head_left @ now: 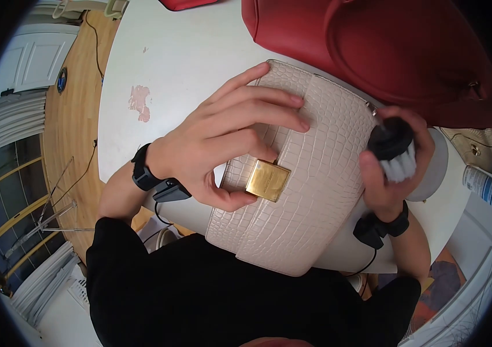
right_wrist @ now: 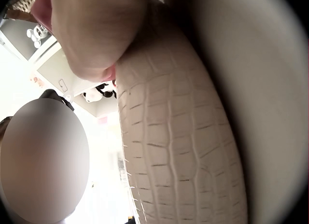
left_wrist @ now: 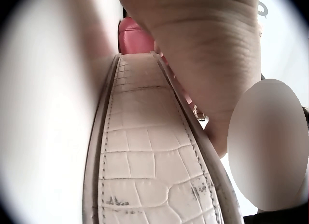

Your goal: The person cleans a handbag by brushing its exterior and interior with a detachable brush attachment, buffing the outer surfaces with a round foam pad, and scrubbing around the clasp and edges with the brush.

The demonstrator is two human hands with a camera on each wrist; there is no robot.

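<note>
A pale beige crocodile-embossed handbag [head_left: 327, 191] lies tilted on the table in front of the person. My left hand [head_left: 211, 141] pinches its gold clasp [head_left: 268, 180] between thumb and index finger, while the other fingers spread over the flap. In my right hand [head_left: 424, 141] is a small brush [head_left: 393, 144] with a black body and white bristles, held beside the bag's right edge. Dark scuffs mark the bag's stitched side panel [left_wrist: 145, 137] in the left wrist view. The right wrist view has the bag's embossed surface [right_wrist: 178, 137] close up; the brush is hidden there.
A large red handbag [head_left: 396, 52] stands behind the beige one on the white table [head_left: 159, 52]. At the right are a beige bag [head_left: 459, 141] with gold fittings and a spray can [head_left: 484, 186]. Part of a red item [head_left: 188, 3] shows at the far edge.
</note>
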